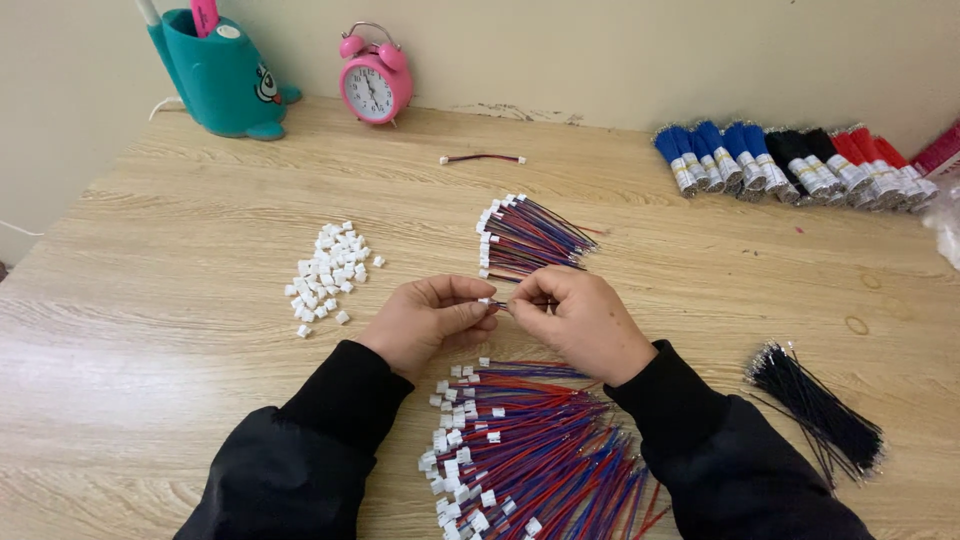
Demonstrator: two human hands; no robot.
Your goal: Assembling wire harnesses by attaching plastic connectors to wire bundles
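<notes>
My left hand (428,318) and my right hand (583,322) meet at the middle of the wooden table (180,300), fingertips pinched together on a small white connector with thin wires (494,302). Just beyond them lies a small pile of finished wire leads with white connectors (528,238). Below my wrists spreads a large pile of red and blue wire leads with white plugs (530,450). A heap of loose white connector housings (328,275) sits to the left of my left hand.
A bundle of loose black wires (818,408) lies at the right. Banded bundles of blue, black and red wires (795,160) line the back right. A single lead (482,158), a pink alarm clock (374,80) and a teal pen holder (222,75) stand at the back.
</notes>
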